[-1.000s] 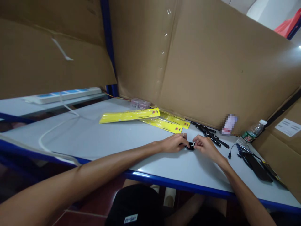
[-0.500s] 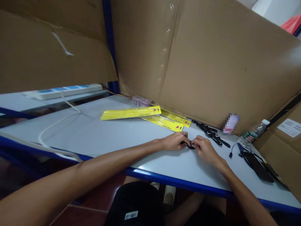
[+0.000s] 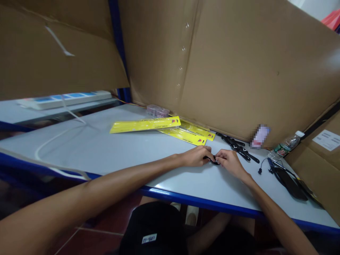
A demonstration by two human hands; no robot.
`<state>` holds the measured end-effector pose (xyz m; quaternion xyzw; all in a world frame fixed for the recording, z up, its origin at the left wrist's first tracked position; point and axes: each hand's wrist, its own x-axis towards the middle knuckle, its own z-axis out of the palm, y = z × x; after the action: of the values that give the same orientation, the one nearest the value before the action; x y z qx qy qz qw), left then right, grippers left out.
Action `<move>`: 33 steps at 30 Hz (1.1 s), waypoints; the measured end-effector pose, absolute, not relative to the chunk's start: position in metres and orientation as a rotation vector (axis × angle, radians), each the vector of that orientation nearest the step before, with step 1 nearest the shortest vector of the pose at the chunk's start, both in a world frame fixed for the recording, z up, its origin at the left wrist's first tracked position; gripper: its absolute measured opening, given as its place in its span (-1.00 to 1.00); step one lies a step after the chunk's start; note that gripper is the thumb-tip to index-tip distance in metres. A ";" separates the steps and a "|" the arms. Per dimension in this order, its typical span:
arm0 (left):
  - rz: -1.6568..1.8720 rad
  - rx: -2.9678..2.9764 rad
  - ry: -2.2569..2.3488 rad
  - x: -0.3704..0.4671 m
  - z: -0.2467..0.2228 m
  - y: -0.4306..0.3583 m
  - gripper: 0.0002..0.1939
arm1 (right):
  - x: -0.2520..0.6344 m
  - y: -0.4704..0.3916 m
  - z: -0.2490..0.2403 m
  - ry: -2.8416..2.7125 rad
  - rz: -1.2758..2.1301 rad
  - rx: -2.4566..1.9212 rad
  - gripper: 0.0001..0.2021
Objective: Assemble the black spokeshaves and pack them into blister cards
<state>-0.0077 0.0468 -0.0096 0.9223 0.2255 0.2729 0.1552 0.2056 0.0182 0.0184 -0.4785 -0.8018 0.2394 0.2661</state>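
On the tabletop near its front edge, my left hand (image 3: pixel 199 156) is closed on a small black strap (image 3: pixel 216 162) that looks like a wristband. My right hand (image 3: pixel 228 161) pinches the other end of it, so the fingertips of both hands almost meet. Fingers cover most of the strap, and its details are too small to make out. Behind my right hand lies a bunch of similar black wristbands (image 3: pixel 236 146) with pale marks on them. Flat yellow packages (image 3: pixel 146 124) lie overlapping behind my left hand.
A clear plastic box (image 3: pixel 157 111) stands behind the packages against a cardboard wall (image 3: pixel 225 71). To the right are a water bottle (image 3: pixel 285 147), a corded black object (image 3: pixel 290 184) and a blurred-out item (image 3: pixel 260 136). A white cable (image 3: pixel 50 141) crosses the table's left side.
The view has shifted slightly. Both hands stay at the same spot on the black wristband, with only small finger movement.
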 end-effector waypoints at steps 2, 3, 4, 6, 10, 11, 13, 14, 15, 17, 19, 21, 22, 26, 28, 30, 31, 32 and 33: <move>0.781 2.646 0.650 -0.008 -0.009 0.046 -0.65 | 0.207 0.019 0.018 -2.169 0.654 -1.296 -0.86; 0.781 2.646 0.654 -0.008 -0.009 0.046 -0.65 | 0.208 0.019 0.018 -2.186 0.627 -1.301 -0.86; 0.783 2.643 0.659 -0.008 -0.009 0.045 -0.65 | 0.209 0.019 0.019 -2.214 0.580 -1.309 -0.86; 0.786 2.636 0.671 -0.008 -0.009 0.045 -0.64 | 0.210 0.017 0.022 -2.289 0.458 -1.326 -0.86; 0.792 2.631 0.670 -0.008 -0.010 0.045 -0.65 | 0.213 0.010 0.028 -2.439 0.227 -1.323 -0.83; 0.792 2.631 0.668 -0.008 -0.010 0.045 -0.65 | 0.213 0.008 0.029 -2.473 0.220 -1.309 -0.80; 0.793 2.629 0.667 -0.008 -0.011 0.045 -0.66 | 0.216 0.007 0.031 -2.496 0.304 -1.292 -0.67; 0.793 2.629 0.669 -0.008 -0.011 0.045 -0.66 | 0.217 0.006 0.032 -2.472 0.353 -1.290 -0.61; 0.791 2.629 0.670 -0.009 -0.011 0.045 -0.66 | 0.218 0.007 0.033 -2.430 0.382 -1.287 -0.58; 0.786 2.625 0.667 -0.009 -0.011 0.045 -0.65 | 0.221 0.008 0.034 -2.346 0.373 -1.266 -0.64; 0.779 2.615 0.660 -0.010 -0.012 0.044 -0.64 | 0.223 0.009 0.034 -2.363 0.349 -1.200 -0.71; 0.776 2.607 0.660 -0.010 -0.012 0.045 -0.65 | 0.224 0.010 0.033 -2.446 0.324 -1.147 -0.69; 0.775 2.607 0.664 -0.010 -0.012 0.045 -0.65 | 0.224 0.010 0.033 -2.476 0.299 -1.146 -0.72; 0.767 2.609 0.665 -0.009 -0.012 0.044 -0.65 | 0.224 0.011 0.032 -2.416 0.251 -1.232 -0.59; 0.772 2.605 0.662 -0.009 -0.012 0.044 -0.65 | 0.226 0.012 0.032 -2.359 0.274 -1.229 -0.65; 0.777 2.601 0.662 -0.009 -0.012 0.045 -0.66 | 0.227 0.012 0.032 -2.368 0.327 -1.207 -0.80; 0.777 2.601 0.660 -0.009 -0.012 0.045 -0.66 | 0.227 0.011 0.032 -2.399 0.365 -1.192 -0.77; 0.776 2.601 0.660 -0.010 -0.012 0.045 -0.67 | 0.227 0.010 0.032 -2.435 0.397 -1.177 -0.70; 0.773 2.603 0.662 -0.010 -0.013 0.046 -0.67 | 0.226 0.010 0.032 -2.468 0.413 -1.164 -0.66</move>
<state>-0.0098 0.0456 -0.0127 0.9175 0.2331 0.2724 0.1724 0.2261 0.0095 0.0315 -0.4141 -0.8780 0.1468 0.1898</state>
